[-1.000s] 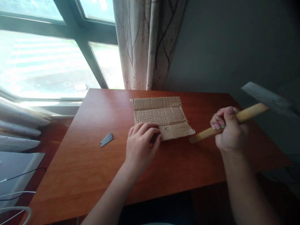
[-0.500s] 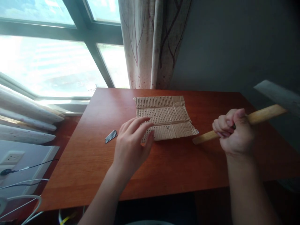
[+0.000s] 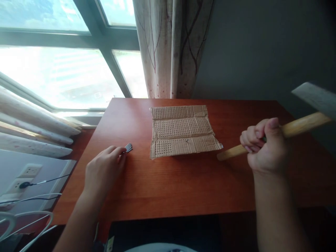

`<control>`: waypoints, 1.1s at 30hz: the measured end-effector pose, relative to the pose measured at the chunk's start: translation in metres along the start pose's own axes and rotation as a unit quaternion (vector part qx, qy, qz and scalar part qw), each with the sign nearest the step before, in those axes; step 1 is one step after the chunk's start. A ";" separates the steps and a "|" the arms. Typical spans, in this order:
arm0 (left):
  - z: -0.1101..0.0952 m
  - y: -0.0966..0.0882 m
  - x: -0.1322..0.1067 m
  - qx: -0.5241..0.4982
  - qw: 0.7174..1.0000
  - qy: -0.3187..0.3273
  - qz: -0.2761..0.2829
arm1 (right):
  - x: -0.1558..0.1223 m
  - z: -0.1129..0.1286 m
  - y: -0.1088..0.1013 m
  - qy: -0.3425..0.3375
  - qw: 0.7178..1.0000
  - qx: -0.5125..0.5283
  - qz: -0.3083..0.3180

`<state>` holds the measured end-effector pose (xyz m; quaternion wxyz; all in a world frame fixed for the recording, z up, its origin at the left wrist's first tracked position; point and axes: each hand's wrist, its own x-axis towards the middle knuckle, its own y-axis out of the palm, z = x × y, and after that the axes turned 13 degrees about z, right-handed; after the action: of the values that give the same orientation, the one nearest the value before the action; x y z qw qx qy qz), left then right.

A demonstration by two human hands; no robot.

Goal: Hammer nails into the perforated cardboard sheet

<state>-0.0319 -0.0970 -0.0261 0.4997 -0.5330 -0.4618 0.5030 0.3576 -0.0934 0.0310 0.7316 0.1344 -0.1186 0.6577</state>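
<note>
A flat piece of brown cardboard (image 3: 181, 131), punched with rows of small holes, lies on the red-brown wooden table (image 3: 183, 182). One nail head (image 3: 186, 141) shows in its near strip. My left hand (image 3: 105, 169) rests on the table to the left, fingertips over a small bundle of nails (image 3: 128, 147); its fingers look loosely curled. My right hand (image 3: 265, 147) is closed round the wooden handle of a hammer (image 3: 294, 127), held above the table's right side with its grey head at the frame's right edge.
A window and a patterned curtain (image 3: 168, 49) stand behind the table, with a grey wall to the right. At the left are rolled pale fabric (image 3: 34, 133), a white box with sockets (image 3: 28, 171) and cables.
My left hand has left the cardboard's near-left corner and moved left to the bundle of nails. The hammer hand stays almost where it was. The view has shifted a little.
</note>
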 end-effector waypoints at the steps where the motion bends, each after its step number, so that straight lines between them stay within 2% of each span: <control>1: -0.001 0.000 0.001 0.007 1.000 0.003 0.004 | 0.000 0.001 -0.001 0.007 1.000 -0.011 -0.001; 12: -0.009 -0.004 0.003 0.047 0.999 -0.009 0.024 | 0.000 0.001 -0.005 0.009 0.998 -0.057 -0.005; 18: -0.009 -0.003 0.002 0.061 0.997 -0.012 0.037 | -0.001 0.003 -0.002 0.020 1.000 0.005 -0.023; 26: -0.012 -0.011 0.005 0.079 0.991 0.016 0.109 | -0.001 -0.002 -0.002 -0.017 0.997 0.076 -0.011; 29: -0.013 -0.016 0.001 0.052 0.994 0.034 0.088 | -0.001 -0.001 0.000 -0.021 0.997 0.076 -0.018; 31: -0.014 -0.021 -0.002 -0.009 0.998 0.048 0.041 | -0.002 0.000 0.000 -0.020 0.997 0.076 -0.019; 33: -0.017 -0.027 -0.003 -0.111 0.991 0.075 -0.015 | -0.002 0.000 0.001 -0.021 0.997 0.071 -0.021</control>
<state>-0.0151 -0.0995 0.0008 0.4781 -0.6143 -0.4838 0.3999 0.3566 -0.0953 0.0304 0.7313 0.2019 -0.0839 0.6461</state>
